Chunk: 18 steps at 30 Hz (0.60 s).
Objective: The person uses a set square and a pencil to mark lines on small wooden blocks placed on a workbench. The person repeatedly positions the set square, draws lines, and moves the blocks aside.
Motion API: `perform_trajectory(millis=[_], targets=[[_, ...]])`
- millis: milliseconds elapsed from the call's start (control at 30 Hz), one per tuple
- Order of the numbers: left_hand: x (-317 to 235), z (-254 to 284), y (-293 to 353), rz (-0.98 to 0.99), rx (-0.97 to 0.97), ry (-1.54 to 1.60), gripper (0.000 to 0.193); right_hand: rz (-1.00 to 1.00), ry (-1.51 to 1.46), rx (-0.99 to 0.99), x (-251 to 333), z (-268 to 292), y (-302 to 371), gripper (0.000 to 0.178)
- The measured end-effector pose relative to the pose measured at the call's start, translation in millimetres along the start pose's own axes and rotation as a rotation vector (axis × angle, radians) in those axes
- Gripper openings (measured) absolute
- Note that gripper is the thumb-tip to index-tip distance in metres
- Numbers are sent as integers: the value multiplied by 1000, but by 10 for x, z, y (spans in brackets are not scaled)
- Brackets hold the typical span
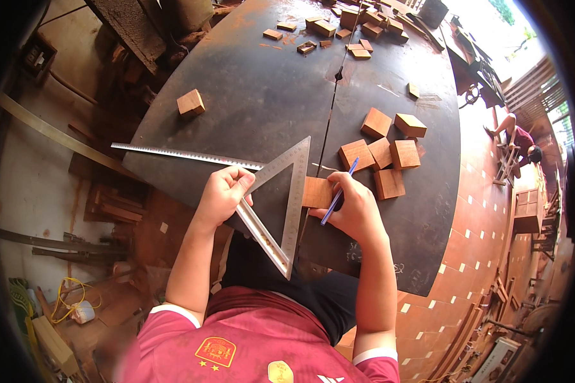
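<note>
My left hand (222, 196) is closed on a metal triangle square (296, 203), gripping it at its left edge, where fingers and thumb pinch the thick side. Against the triangle's upright side lies a wooden block (317, 193), its right end in the fingers of my right hand (356, 207). A blue pen (338, 191) is also in my right hand, slanting across its fingers. A long steel ruler (185, 154) lies on the dark table, its right end passing behind the triangle. Several wooden blocks (390, 184) sit just beyond my right hand.
One block (191, 103) stands alone at the left of the dark table (255, 89). More wooden pieces (354, 25) are heaped at the far end. Wood and a yellow cord (70, 297) lie on the floor at left. Another person (524, 142) is bent over at far right.
</note>
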State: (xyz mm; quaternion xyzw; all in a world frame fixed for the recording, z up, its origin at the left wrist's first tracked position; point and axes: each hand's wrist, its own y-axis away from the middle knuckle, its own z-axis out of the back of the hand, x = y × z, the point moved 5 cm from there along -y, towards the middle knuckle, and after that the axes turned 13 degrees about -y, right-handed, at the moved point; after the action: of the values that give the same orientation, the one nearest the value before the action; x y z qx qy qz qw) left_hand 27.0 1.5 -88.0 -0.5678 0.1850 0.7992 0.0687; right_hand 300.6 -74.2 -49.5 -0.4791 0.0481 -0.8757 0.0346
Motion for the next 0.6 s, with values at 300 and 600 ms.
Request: perform_trajectory(millis=[300, 600], targets=[[-3, 18, -19, 27, 25, -35, 23, -2, 15, -4, -24, 7, 11, 72], [-104, 1, -14, 118, 32, -3, 23, -31, 15, 8, -16, 5, 1, 73]])
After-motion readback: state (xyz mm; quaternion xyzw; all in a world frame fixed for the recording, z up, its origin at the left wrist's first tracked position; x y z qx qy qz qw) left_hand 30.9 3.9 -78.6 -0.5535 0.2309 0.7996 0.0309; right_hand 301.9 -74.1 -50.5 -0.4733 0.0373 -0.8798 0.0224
